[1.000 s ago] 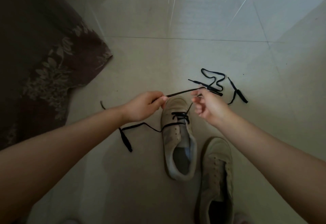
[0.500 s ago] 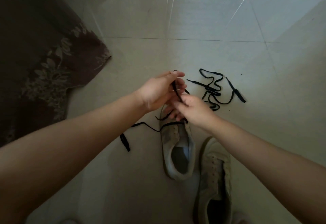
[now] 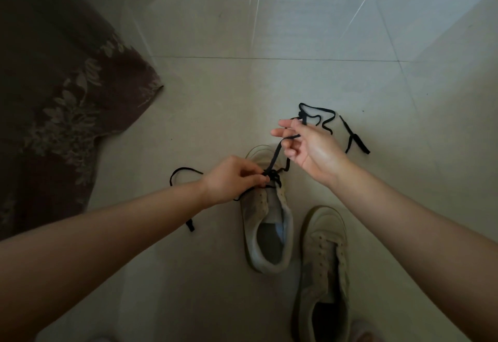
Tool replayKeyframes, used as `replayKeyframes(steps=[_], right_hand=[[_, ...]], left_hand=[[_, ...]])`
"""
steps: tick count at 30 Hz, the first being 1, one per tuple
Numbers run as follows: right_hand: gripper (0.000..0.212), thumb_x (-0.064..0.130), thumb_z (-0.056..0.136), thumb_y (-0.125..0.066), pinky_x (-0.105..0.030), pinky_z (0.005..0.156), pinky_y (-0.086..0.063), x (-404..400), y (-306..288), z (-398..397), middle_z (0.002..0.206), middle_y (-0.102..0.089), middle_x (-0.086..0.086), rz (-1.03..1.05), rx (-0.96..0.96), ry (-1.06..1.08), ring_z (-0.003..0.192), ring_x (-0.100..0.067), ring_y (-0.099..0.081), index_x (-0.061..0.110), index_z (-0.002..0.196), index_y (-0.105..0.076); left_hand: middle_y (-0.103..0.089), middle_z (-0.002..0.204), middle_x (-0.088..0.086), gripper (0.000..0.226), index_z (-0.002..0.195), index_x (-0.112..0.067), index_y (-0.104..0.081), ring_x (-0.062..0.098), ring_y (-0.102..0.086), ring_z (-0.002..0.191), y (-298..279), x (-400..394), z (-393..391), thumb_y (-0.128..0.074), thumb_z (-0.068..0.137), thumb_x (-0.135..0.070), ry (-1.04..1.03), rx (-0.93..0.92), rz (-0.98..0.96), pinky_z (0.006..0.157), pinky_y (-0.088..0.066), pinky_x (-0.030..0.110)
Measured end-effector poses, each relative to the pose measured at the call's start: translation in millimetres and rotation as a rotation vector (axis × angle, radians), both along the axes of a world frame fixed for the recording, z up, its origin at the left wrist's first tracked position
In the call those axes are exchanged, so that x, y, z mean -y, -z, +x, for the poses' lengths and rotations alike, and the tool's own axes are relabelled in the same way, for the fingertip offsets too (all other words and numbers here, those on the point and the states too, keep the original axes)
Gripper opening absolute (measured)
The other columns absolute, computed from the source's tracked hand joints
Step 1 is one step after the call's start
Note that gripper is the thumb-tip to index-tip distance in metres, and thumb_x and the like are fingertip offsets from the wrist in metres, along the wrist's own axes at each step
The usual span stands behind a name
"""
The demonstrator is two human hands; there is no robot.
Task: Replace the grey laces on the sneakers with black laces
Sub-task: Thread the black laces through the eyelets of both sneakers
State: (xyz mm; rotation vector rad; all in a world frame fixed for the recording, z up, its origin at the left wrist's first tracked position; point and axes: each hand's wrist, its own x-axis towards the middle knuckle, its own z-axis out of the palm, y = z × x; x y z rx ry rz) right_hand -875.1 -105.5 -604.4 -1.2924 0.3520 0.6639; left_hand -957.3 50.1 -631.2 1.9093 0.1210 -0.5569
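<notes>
The left hand (image 3: 234, 180) pinches the black lace (image 3: 275, 157) at the crossing over the left sneaker (image 3: 265, 223); the right hand (image 3: 310, 147) grasps the rising strand. Best to keep the crossing pinned and draw slack evenly. The sneaker lies on the floor (image 3: 215, 115), toe pointing away, long axis running heel-to-toe from the person.

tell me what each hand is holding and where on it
Both hold the black lace threaded in the left sneaker. The left hand pinches it at the eyelets; the right hand pulls one free strand, looped over its fingers.
</notes>
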Motion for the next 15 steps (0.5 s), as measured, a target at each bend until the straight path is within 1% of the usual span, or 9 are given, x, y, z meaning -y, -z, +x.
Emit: replayKeyframes(steps=[1, 3, 4, 5, 6, 8, 9, 12, 15], right_hand=[[0.019, 0.019, 0.099, -0.046, -0.019, 0.049, -0.037, 0.4, 3.5, -1.2, 0.094, -0.068, -0.011, -0.075, 0.012, -0.044, 0.058, -0.011, -0.053, 0.005, 0.107, -0.056], [0.033, 0.03, 0.093, -0.058, -0.023, 0.062, -0.042, 4.0, 9.2, -7.1, 0.109, -0.065, -0.009, -0.403, 0.099, -0.257, 0.075, -0.012, -0.059, 0.011, 0.119, -0.052], [0.04, 0.035, 0.09, -0.061, -0.025, 0.072, -0.042, 7.1, 12.1, -11.4, 0.113, -0.062, -0.003, -0.591, 0.178, -0.362, 0.085, -0.01, -0.058, 0.015, 0.124, -0.05], [0.04, 0.036, 0.089, -0.062, -0.024, 0.079, -0.041, 10.8, 15.1, -16.5, 0.114, -0.059, 0.002, -0.738, 0.292, -0.428, 0.09, -0.007, -0.055, 0.018, 0.123, -0.052], [0.032, 0.035, 0.088, -0.063, -0.023, 0.082, -0.039, 13.8, 15.6, -22.9, 0.113, -0.056, 0.005, -0.83, 0.437, -0.48, 0.089, -0.003, -0.051, 0.02, 0.116, -0.057], [0.014, 0.032, 0.087, -0.064, -0.021, 0.08, -0.039, 17.6, 17.7, -37.3, 0.105, -0.051, 0.006, -0.904, 0.674, -0.607, 0.082, 0.0, -0.045, 0.023, 0.097, -0.065], [0.011, 0.032, 0.087, -0.064, -0.021, 0.078, -0.04, 19.4, 21.6, -43.7, 0.101, -0.049, 0.006, -0.939, 0.745, -0.678, 0.083, -0.002, -0.044, 0.024, 0.094, -0.068], [0.016, 0.031, 0.088, -0.062, -0.028, 0.076, -0.042, 21.5, 35.0, -55.2, 0.092, -0.046, 0.005, -1.056, 0.945, -0.839, 0.09, -0.008, -0.04, 0.023, 0.098, -0.071], [0.015, 0.031, 0.086, -0.061, -0.026, 0.073, -0.034, 19.3, 34.6, -55.5, 0.09, -0.043, 0.005, -1.061, 0.98, -0.899, 0.091, -0.011, -0.04, 0.021, 0.094, -0.069]], left_hand=[[-0.07, 0.084, -0.003, 0.015, 0.096, -0.008, -0.073, 0.001, -0.062, 0.072, 0.7, 2.2, -0.4, -0.064, 0.089, -0.017, -0.08, 0.002, 0.002, 0.069, -0.047, 0.011], [-0.065, 0.078, -0.004, 0.015, 0.102, -0.008, -0.069, -0.006, -0.057, 0.056, 4.3, 3.4, 1.9, -0.063, 0.089, -0.015, -0.324, -0.037, -0.064, 0.057, -0.046, 0.006], [-0.064, 0.075, 0.0, 0.016, 0.103, -0.005, -0.067, -0.004, -0.056, 0.05, 5.9, 2.2, 3.3, -0.061, 0.091, -0.013, -0.435, -0.071, -0.121, 0.054, -0.048, 0.009], [-0.064, 0.074, 0.004, 0.016, 0.103, -0.001, -0.064, -0.002, -0.058, 0.048, 6.4, 1.5, 4.1, -0.06, 0.091, -0.011, -0.507, -0.102, -0.176, 0.053, -0.051, 0.012], [-0.064, 0.075, 0.008, 0.015, 0.102, 0.001, -0.062, 0.002, -0.061, 0.05, 7.7, 0.7, 3.7, -0.059, 0.092, -0.009, -0.537, -0.121, -0.208, 0.054, -0.053, 0.015], [-0.066, 0.078, 0.008, 0.005, 0.094, -0.004, -0.062, 0.006, -0.065, 0.059, 9.6, 0.8, 0.9, -0.06, 0.09, -0.006, -0.528, -0.132, -0.213, 0.058, -0.054, 0.017], [-0.066, 0.079, 0.006, 0.003, 0.089, -0.008, -0.063, 0.008, -0.065, 0.064, 9.7, 1.6, -1.0, -0.062, 0.089, -0.005, -0.512, -0.13, -0.193, 0.06, -0.054, 0.017], [-0.066, 0.079, 0.004, 0.013, 0.082, -0.014, -0.063, 0.012, -0.063, 0.074, 13.2, 4.5, -5.1, -0.067, 0.083, -0.002, -0.49, -0.125, -0.16, 0.067, -0.055, 0.019], [-0.066, 0.078, 0.006, 0.015, 0.079, -0.012, -0.064, 0.013, -0.063, 0.073, 15.1, 6.7, -6.0, -0.069, 0.081, 0.002, -0.514, -0.116, -0.196, 0.072, -0.056, 0.021]])
